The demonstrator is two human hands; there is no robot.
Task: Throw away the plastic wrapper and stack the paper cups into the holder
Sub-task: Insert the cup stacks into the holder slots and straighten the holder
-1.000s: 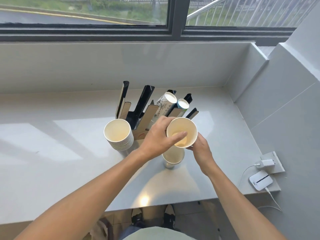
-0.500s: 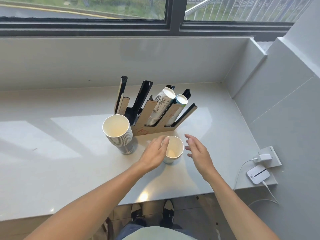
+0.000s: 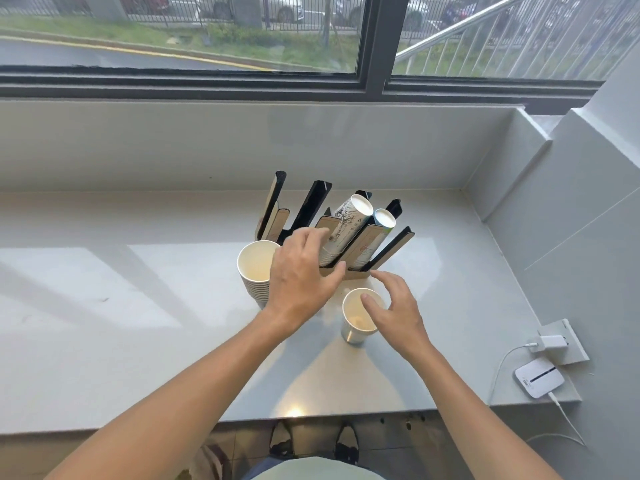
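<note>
A tall stack of white paper cups (image 3: 255, 268) stands upright on the grey counter, left of the slotted cup holder (image 3: 372, 249). The holder has black and brown dividers and carries two slanted rows of cups (image 3: 349, 220). A short stack of white cups (image 3: 358, 317) stands upright in front of the holder. My left hand (image 3: 301, 271) hovers open between the tall stack and the holder, fingers spread, holding nothing. My right hand (image 3: 394, 306) is open over the short stack, with the thumb above its rim. No plastic wrapper is visible.
The grey counter (image 3: 121, 306) ends at a wall on the right. At the far right lie a white wall socket with a charger (image 3: 554, 341) and a small white device (image 3: 536, 375) with a cable. A window ledge runs behind. My shoes show below the counter's front edge.
My left hand left the short stack and rose up and left toward the tall stack. My right hand moved in over the short stack. A second ago both hands held a cup above it.
</note>
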